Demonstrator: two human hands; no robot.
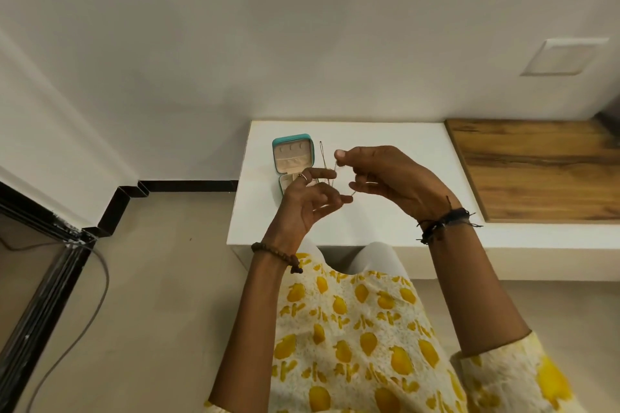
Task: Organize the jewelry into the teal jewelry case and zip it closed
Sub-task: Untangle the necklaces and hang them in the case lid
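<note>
The teal jewelry case [292,154] lies open on the white table [385,211], its beige lining facing up; its near half is partly hidden behind my left hand. A thin chain necklace [324,157] is held above the table just right of the case. My left hand [307,203] pinches the chain between thumb and fingertips. My right hand [389,178] pinches the chain's other part, thumb and forefinger raised. Both hands are held in the air, close together.
The white table stands against the wall, with a wooden panel [543,168] to its right. To the left are floor tiles, a black skirting, a dark frame [43,265] and a grey cable [97,285]. My lap lies under the table's near edge.
</note>
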